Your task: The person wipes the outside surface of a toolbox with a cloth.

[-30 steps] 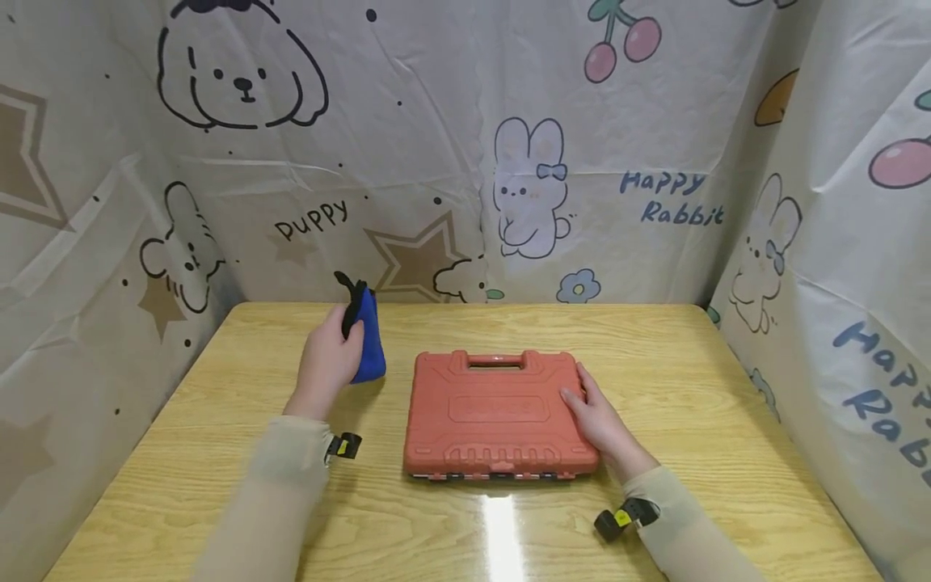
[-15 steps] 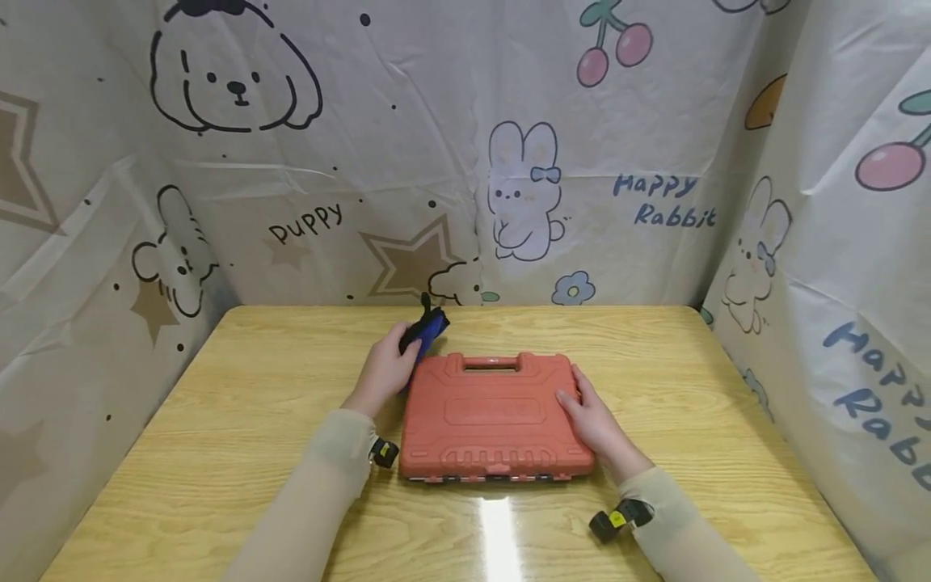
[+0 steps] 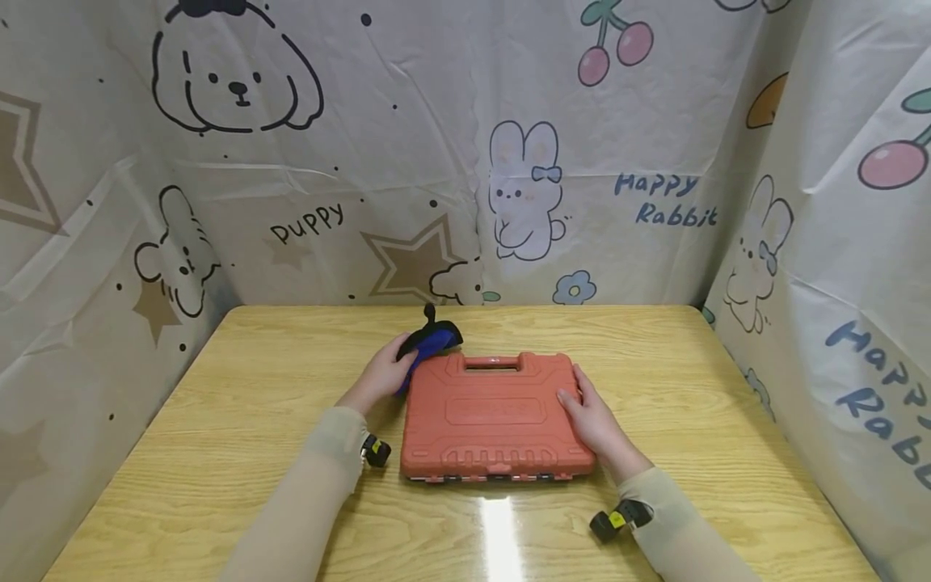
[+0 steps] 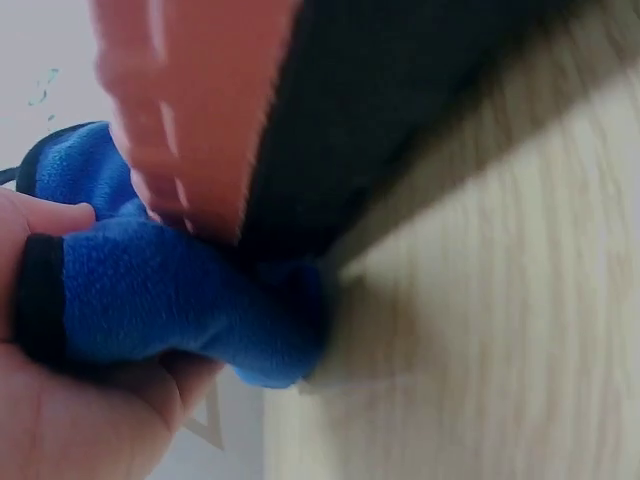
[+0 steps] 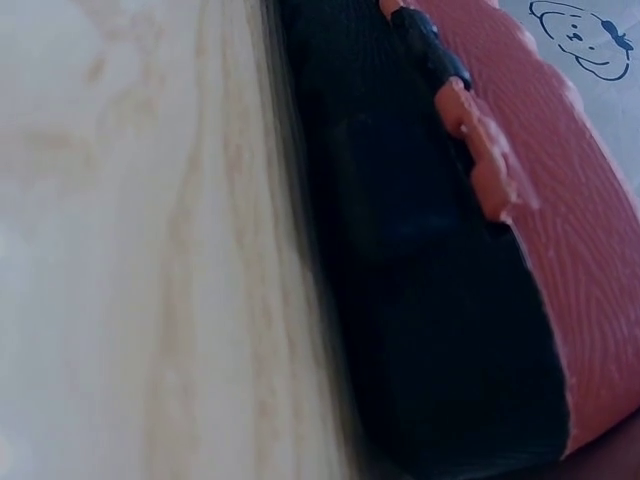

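Note:
A red plastic carrying case [image 3: 496, 440] with a black lower half lies flat on the table, its handle toward the back. My left hand [image 3: 380, 375] grips a blue fleecy cloth [image 3: 433, 343] with black edging and a black loop. In the left wrist view the blue cloth [image 4: 190, 290] bends around the case's edge and touches it; the thumb lies on the cloth. My right hand [image 3: 600, 423] holds the case's right side, thumb on top and fingers along the edge. The right wrist view shows mostly the case's black side [image 5: 440, 340] and a hinge or latch part.
The wood-grain table [image 3: 247, 388] extends around the case on all sides. A printed cloth wall [image 3: 407, 97] encloses the back and both sides. Black wrist cameras sit on both sleeves.
My left hand has brought the blue cloth rightward from beside the case onto its back left corner, where the cloth now spreads a little. The right hand and the case have stayed in place.

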`<state>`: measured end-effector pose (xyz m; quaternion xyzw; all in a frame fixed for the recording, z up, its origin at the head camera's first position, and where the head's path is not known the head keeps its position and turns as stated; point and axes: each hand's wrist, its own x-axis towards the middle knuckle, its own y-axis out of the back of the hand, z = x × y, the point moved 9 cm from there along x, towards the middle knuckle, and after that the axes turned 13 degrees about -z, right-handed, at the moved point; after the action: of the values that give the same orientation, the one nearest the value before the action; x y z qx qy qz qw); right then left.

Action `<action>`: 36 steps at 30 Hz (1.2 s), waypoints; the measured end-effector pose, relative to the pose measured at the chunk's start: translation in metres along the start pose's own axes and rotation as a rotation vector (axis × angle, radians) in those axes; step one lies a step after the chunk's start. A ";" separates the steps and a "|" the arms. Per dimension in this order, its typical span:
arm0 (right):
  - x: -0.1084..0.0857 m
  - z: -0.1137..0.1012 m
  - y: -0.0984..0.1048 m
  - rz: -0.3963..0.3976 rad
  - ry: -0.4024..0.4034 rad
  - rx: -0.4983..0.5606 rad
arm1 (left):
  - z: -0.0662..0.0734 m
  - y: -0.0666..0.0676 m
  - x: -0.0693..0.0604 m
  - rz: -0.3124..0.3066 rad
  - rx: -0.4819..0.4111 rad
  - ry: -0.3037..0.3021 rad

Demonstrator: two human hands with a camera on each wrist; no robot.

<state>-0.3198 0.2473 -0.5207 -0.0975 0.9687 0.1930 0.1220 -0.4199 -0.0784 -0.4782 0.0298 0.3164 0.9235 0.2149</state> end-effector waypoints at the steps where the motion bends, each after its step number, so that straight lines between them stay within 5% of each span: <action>1: 0.000 0.000 0.000 0.000 0.000 -0.001 | -0.002 0.001 0.000 -0.002 -0.004 0.001; 13: -0.002 -0.001 0.000 0.014 -0.004 0.015 | -0.010 0.003 -0.011 0.003 0.016 0.029; 23: -0.003 -0.001 0.000 0.015 -0.003 0.034 | -0.005 -0.006 -0.036 0.070 -0.002 0.033; 36: -0.002 0.000 0.000 0.012 -0.002 0.056 | -0.001 -0.021 -0.070 0.031 -0.048 0.073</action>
<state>-0.3177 0.2476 -0.5205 -0.0878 0.9742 0.1665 0.1244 -0.3493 -0.0933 -0.4862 -0.0041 0.3014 0.9345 0.1894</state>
